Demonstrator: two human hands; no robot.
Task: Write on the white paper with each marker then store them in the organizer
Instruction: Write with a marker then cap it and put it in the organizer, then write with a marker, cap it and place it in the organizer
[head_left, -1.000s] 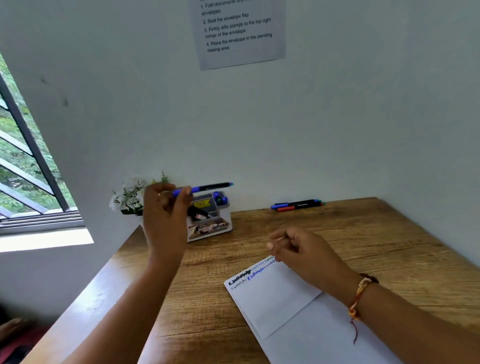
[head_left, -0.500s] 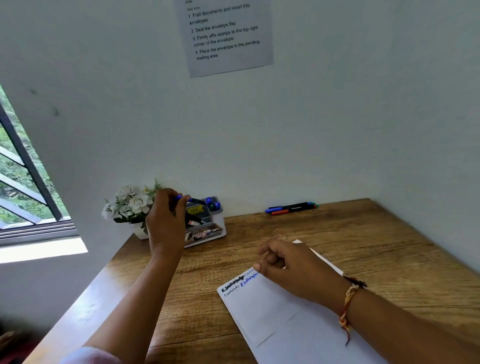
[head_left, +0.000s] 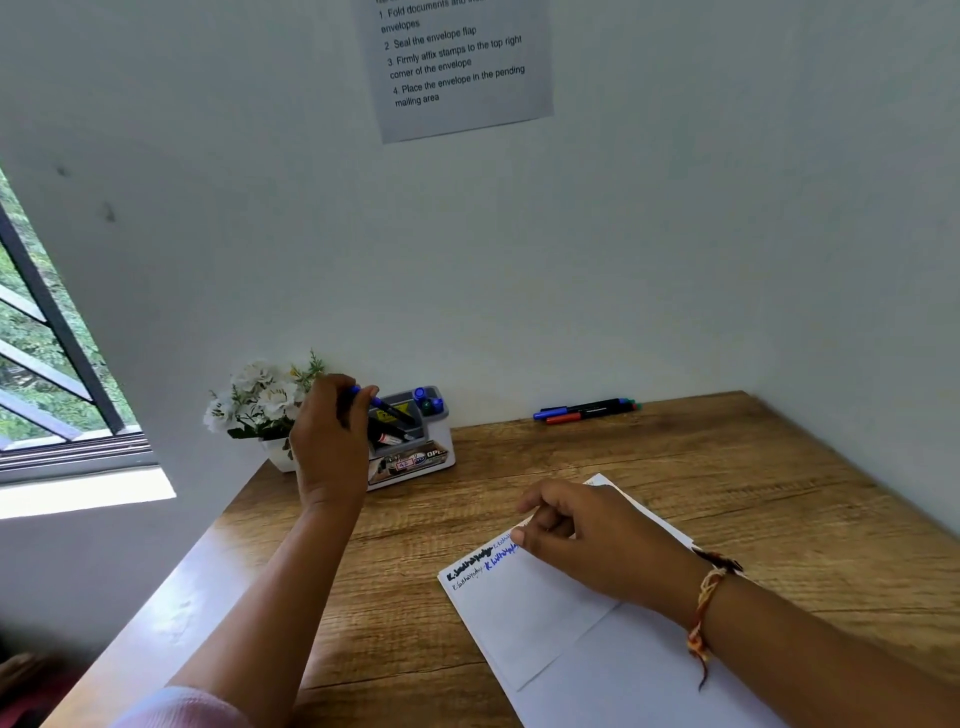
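**Asker:** Grip on the left hand (head_left: 332, 441): what has it got?

**Me:** My left grip is closed on a blue marker (head_left: 376, 401), pinched between thumb and fingertips. Its barrel slants down to the right over the organizer (head_left: 415, 460), left of centre in the frame. Whether the marker touches the tray I cannot tell.

**Asker:** And the organizer itself?

**Me:** It sits on the tabletop (head_left: 727, 493) against the wall. Blue and green caps (head_left: 428, 402) stand up at its back right corner, and another pen lies in its tray.

**Asker:** Your other hand?

**Me:** My right hand (head_left: 587, 540) rests on the white paper (head_left: 524, 618), lower centre, with the fingers loosely curled and nothing held. Black and blue handwriting (head_left: 483, 564) runs along the paper's top left edge, just beside my thumb. A woven bracelet (head_left: 706, 603) circles that wrist.

**Asker:** Anything further out?

**Me:** Spare markers (head_left: 587, 411) lie together by the wall, right of centre and well apart from the organizer. White flowers in a pot (head_left: 260, 400) stand just left of my left hand. A printed notice (head_left: 457, 62) hangs at the top, and a barred window (head_left: 47, 364) fills the left edge.
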